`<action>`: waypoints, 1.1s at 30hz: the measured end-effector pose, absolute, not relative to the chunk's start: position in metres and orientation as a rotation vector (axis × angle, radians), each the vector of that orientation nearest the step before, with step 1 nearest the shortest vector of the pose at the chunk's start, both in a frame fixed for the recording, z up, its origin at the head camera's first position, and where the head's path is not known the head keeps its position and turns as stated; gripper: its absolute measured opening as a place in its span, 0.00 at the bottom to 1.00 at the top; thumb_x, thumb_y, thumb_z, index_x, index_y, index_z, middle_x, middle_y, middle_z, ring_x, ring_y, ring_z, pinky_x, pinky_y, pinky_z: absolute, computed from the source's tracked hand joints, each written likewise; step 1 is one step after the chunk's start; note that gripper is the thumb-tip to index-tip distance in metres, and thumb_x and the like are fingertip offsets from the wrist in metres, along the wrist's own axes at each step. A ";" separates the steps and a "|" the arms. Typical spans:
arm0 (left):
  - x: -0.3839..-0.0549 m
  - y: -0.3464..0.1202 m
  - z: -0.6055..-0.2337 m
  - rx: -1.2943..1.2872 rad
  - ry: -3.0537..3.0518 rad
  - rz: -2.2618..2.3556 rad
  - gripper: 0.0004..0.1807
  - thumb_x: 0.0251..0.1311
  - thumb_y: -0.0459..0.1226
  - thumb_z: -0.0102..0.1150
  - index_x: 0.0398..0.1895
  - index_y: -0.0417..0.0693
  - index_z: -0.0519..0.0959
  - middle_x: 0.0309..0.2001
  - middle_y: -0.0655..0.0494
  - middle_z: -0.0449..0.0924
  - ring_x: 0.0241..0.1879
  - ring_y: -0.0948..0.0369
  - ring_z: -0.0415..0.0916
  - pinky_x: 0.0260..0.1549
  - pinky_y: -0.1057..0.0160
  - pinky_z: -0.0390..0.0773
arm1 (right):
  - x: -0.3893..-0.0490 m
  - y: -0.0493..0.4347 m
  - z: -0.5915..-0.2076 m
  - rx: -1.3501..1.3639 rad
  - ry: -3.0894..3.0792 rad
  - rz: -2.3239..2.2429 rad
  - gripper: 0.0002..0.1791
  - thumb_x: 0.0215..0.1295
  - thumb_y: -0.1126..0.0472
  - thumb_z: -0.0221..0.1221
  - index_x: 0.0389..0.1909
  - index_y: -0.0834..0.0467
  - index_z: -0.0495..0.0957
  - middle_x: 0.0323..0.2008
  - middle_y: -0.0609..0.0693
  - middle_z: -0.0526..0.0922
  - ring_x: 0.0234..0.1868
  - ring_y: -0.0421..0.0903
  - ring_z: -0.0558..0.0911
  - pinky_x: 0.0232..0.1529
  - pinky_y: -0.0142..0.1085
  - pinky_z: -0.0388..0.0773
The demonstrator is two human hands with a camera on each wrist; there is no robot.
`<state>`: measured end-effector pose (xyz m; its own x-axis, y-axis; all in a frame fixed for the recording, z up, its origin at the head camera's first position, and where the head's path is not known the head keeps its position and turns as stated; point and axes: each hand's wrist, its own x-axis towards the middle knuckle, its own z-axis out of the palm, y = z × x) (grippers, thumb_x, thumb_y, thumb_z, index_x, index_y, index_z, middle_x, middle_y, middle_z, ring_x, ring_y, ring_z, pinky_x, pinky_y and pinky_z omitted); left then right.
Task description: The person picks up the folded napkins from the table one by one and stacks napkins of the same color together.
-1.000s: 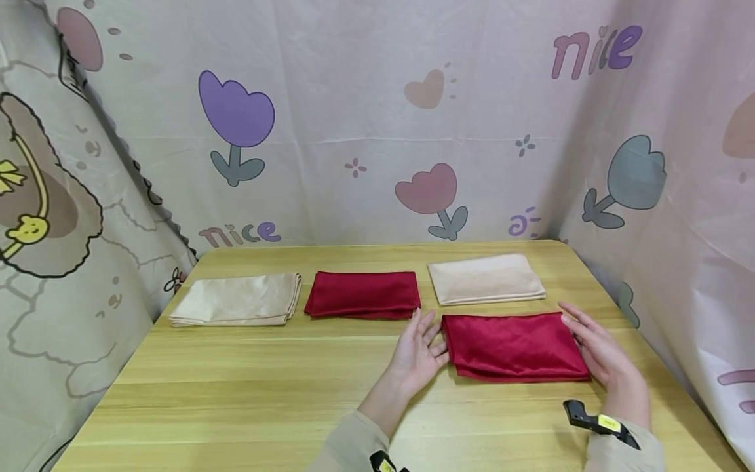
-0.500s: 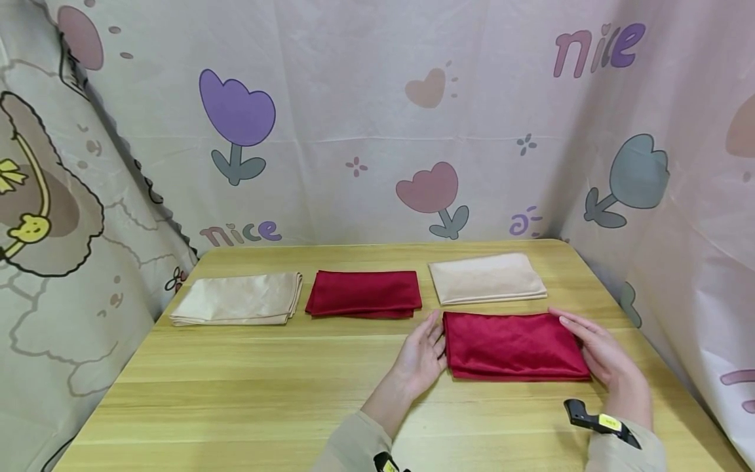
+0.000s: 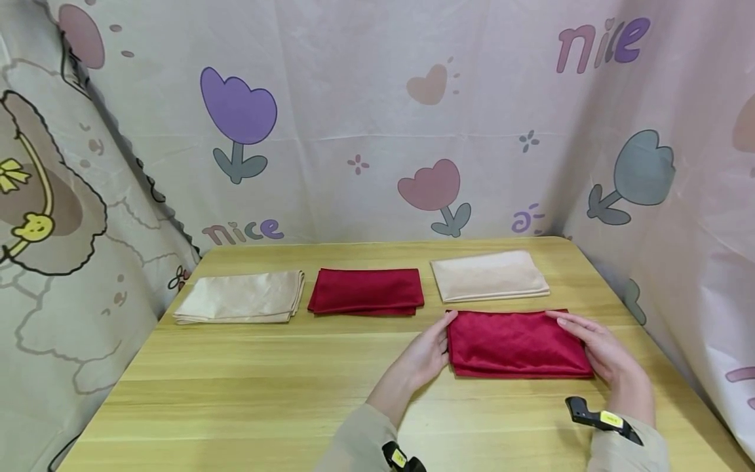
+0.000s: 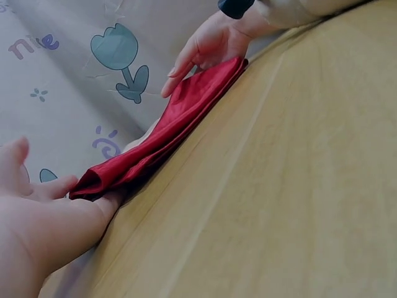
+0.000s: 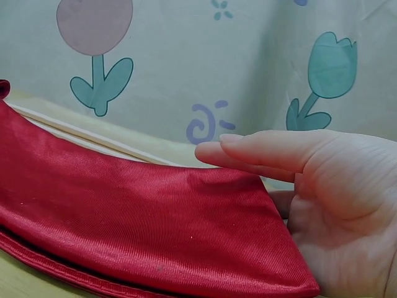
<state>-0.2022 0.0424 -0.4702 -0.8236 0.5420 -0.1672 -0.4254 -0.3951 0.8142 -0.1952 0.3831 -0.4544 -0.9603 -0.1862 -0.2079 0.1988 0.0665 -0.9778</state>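
A folded satiny red cloth (image 3: 519, 344) lies at the front right of the wooden table (image 3: 265, 393). My left hand (image 3: 420, 360) touches its left end; in the left wrist view, fingers lie beside and partly beneath the cloth's edge. On the opposite end rests my right hand (image 3: 607, 351), two straight digits lying along the far right corner, as the right wrist view shows. Its other fingers are mostly hidden behind the cloth's right edge. Neither hand visibly curls round the cloth.
Along the back of the table lie a folded cream cloth (image 3: 238, 297), a second folded red cloth (image 3: 366, 292) and another cream cloth (image 3: 489, 276). A printed curtain (image 3: 330, 131) hangs behind the table and at both sides.
My left hand has moved right, up against the red cloth's left end. The right hand's digits reach slightly further onto its far corner. The cloth's left edge looks straighter.
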 end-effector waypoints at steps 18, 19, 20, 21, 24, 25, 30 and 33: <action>-0.196 0.059 -0.463 0.292 2.038 1.765 0.26 0.68 0.38 0.54 0.69 0.56 0.68 0.72 0.53 0.62 0.74 0.50 0.53 0.71 0.44 0.56 | -0.197 0.379 -0.451 0.111 2.390 -1.552 0.31 0.65 0.49 0.61 0.68 0.49 0.69 0.74 0.65 0.51 0.59 0.41 0.69 0.47 0.26 0.74; -0.197 0.058 -0.463 0.298 2.047 1.747 0.27 0.67 0.37 0.54 0.70 0.56 0.68 0.72 0.53 0.61 0.74 0.50 0.53 0.71 0.44 0.56 | -0.197 0.378 -0.452 0.111 2.406 -1.527 0.31 0.65 0.49 0.61 0.68 0.49 0.69 0.74 0.66 0.52 0.62 0.47 0.66 0.47 0.26 0.73; -0.197 0.057 -0.462 0.303 2.054 1.730 0.28 0.67 0.37 0.55 0.70 0.56 0.67 0.72 0.53 0.61 0.74 0.50 0.52 0.71 0.44 0.57 | -0.198 0.378 -0.452 0.111 2.422 -1.501 0.32 0.65 0.48 0.62 0.68 0.50 0.69 0.74 0.67 0.51 0.65 0.53 0.63 0.48 0.27 0.71; -0.197 0.057 -0.462 0.309 2.058 1.717 0.29 0.66 0.36 0.56 0.70 0.56 0.67 0.72 0.53 0.61 0.74 0.50 0.52 0.71 0.45 0.57 | -0.199 0.378 -0.452 0.112 2.432 -1.482 0.32 0.64 0.48 0.62 0.68 0.50 0.69 0.74 0.68 0.51 0.67 0.59 0.59 0.49 0.29 0.70; -0.198 0.056 -0.460 0.332 2.080 1.685 0.31 0.64 0.34 0.58 0.71 0.54 0.66 0.73 0.53 0.61 0.75 0.50 0.52 0.71 0.45 0.57 | -0.200 0.377 -0.453 0.116 2.459 -1.434 0.33 0.64 0.47 0.62 0.68 0.52 0.68 0.73 0.70 0.51 0.70 0.65 0.53 0.51 0.33 0.66; -0.199 0.056 -0.460 0.342 2.086 1.679 0.32 0.64 0.34 0.58 0.71 0.53 0.65 0.73 0.52 0.61 0.75 0.49 0.52 0.71 0.45 0.57 | -0.201 0.377 -0.452 0.121 2.460 -1.431 0.33 0.63 0.47 0.62 0.68 0.52 0.68 0.73 0.70 0.50 0.70 0.66 0.53 0.51 0.34 0.65; -0.201 0.054 -0.461 0.352 2.085 1.671 0.33 0.61 0.33 0.60 0.71 0.52 0.65 0.73 0.53 0.62 0.75 0.51 0.51 0.73 0.46 0.53 | -0.202 0.376 -0.451 0.135 2.471 -1.409 0.34 0.63 0.46 0.63 0.67 0.53 0.69 0.73 0.70 0.52 0.69 0.65 0.54 0.51 0.33 0.66; -0.201 0.052 -0.461 0.355 2.080 1.676 0.33 0.61 0.33 0.61 0.71 0.51 0.65 0.72 0.54 0.63 0.75 0.51 0.51 0.73 0.46 0.52 | -0.202 0.375 -0.450 0.151 2.468 -1.397 0.34 0.63 0.45 0.62 0.67 0.54 0.70 0.73 0.69 0.52 0.69 0.65 0.55 0.52 0.35 0.67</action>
